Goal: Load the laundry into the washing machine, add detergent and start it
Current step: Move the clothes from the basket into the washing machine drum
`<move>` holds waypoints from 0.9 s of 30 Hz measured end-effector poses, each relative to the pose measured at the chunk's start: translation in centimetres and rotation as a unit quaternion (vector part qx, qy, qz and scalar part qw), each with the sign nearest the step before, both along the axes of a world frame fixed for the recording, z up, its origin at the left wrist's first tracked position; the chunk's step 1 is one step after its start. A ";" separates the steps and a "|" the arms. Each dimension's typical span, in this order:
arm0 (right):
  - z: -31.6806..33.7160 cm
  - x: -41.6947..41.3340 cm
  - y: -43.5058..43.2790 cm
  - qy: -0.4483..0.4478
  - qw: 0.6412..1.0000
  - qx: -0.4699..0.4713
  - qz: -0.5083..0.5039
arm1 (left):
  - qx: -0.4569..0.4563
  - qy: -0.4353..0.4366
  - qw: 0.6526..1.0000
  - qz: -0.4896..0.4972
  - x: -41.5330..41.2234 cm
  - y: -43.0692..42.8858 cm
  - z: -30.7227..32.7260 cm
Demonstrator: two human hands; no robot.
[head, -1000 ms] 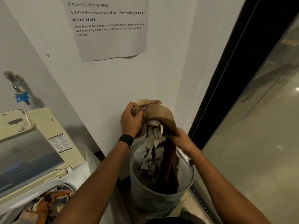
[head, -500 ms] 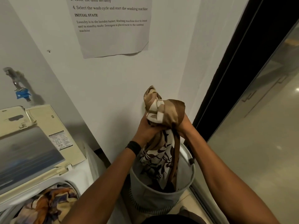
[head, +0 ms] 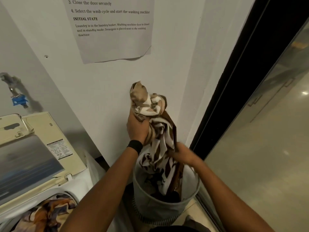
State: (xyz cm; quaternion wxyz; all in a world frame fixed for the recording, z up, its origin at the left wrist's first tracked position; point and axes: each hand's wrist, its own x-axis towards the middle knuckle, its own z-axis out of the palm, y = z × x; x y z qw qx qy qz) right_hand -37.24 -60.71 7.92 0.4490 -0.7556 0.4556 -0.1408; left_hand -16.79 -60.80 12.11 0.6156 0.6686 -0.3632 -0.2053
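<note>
My left hand [head: 137, 129] is curled tight round the bunched top of a brown-and-white cloth [head: 160, 141], holding it up against the wall above the laundry basket [head: 167, 208]. My right hand [head: 182, 154] is lower down, at the basket's mouth. It is blurred, but its fingers look closed on the hanging part of the same cloth. The tail of the cloth runs down inside the basket among other dark laundry.

The cloth is long. If I swing it left before the tail is out, it could catch on what lies underneath and drag pieces over the rim, or tip the light basket on the floor. A trailing end could also sweep the floor.

The washing machine [head: 55, 188] stands to my left with its lid [head: 28, 158] raised and some patterned laundry [head: 45, 215] in the drum. If I drop this piece in as one tight wad, it may sit high or hang over the edge, and the lid could then close on it. I judge I should gather the tail first.
</note>
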 end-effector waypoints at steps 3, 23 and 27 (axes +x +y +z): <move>7.1 -0.2 -2.0 -0.121 0.987 -0.083 -0.070 | 0.115 -0.163 0.980 0.026 0.9 0.5 -2.2; 5.6 2.9 -0.7 -0.229 0.962 -0.066 -0.134 | -0.025 0.039 0.990 -0.130 -2.3 1.5 -0.1; -1.4 1.0 3.0 -0.136 0.987 -0.027 -0.080 | -0.034 0.058 0.991 -0.113 -1.6 0.9 -0.4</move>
